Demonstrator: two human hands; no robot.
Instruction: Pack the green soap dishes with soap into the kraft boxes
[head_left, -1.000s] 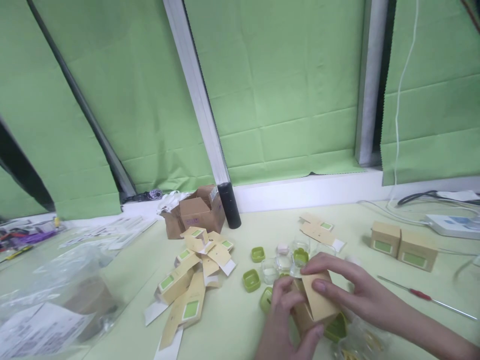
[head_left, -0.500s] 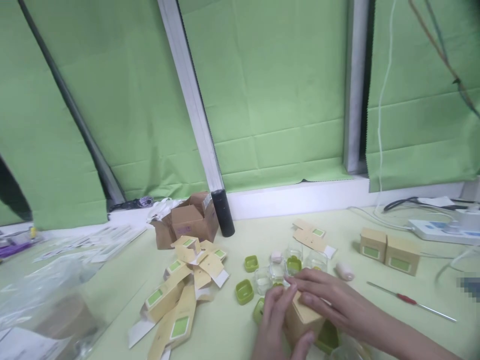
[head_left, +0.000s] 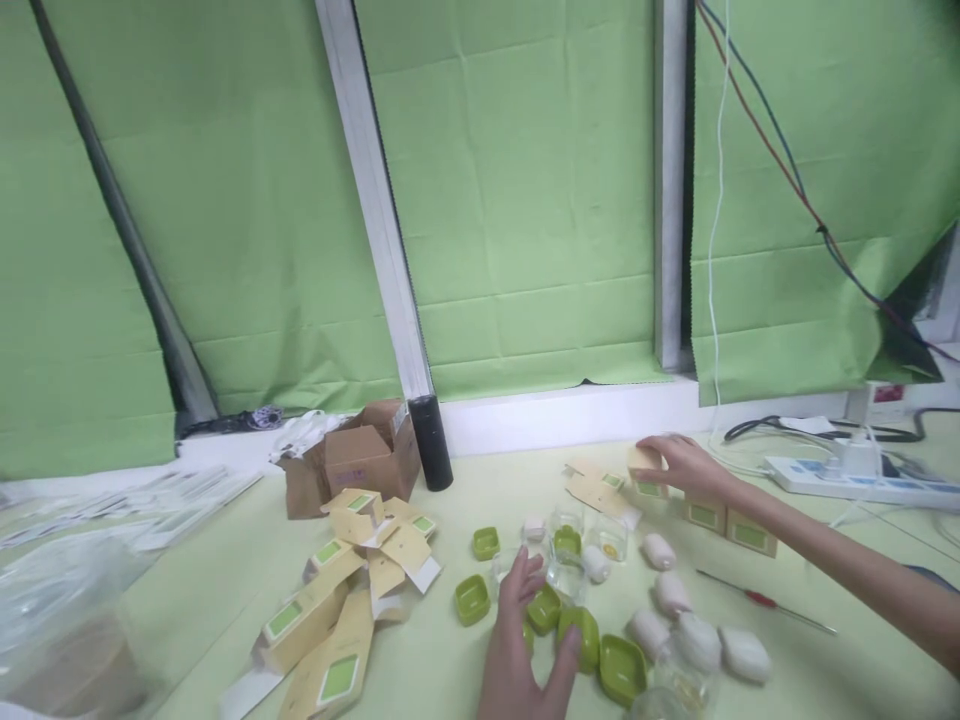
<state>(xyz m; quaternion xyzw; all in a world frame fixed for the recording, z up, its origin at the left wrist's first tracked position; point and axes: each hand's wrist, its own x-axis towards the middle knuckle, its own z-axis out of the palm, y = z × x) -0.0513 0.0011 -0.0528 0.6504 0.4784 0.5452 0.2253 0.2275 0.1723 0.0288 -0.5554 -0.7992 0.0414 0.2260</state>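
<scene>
Left of the red-gripped metal rod (head_left: 761, 598), the left hand (head_left: 525, 655) is bare, its fingers (head_left: 511, 592) slender with rounded tips, its thumb (head_left: 561, 672) broader at the base. Beyond the rod, the right hand (head_left: 681, 464) is bare too, its slim forearm (head_left: 825, 550) uncovered as far as it shows.

Resembled packing workshop: held worktable (head_left: 427, 665), piled cartons (head_left: 319, 612), green cups (head_left: 472, 600), 1 red-handled tool (head_left: 762, 598), 1 power strip (head_left: 900, 493).

Illumination: diffuse, moderately bright; source outside view. Contrast low, slight haze over tabletop (head_left: 202, 570). Shadows faint, soft-edged. Small highlights on clear cups (head_left: 568, 580). Right hand (head_left: 679, 464) and gripped carton (head_left: 646, 488) slightly soft. Plastic bag (head_left: 60, 580) blurred, stretched near left edge. Right corners darkened.
</scene>
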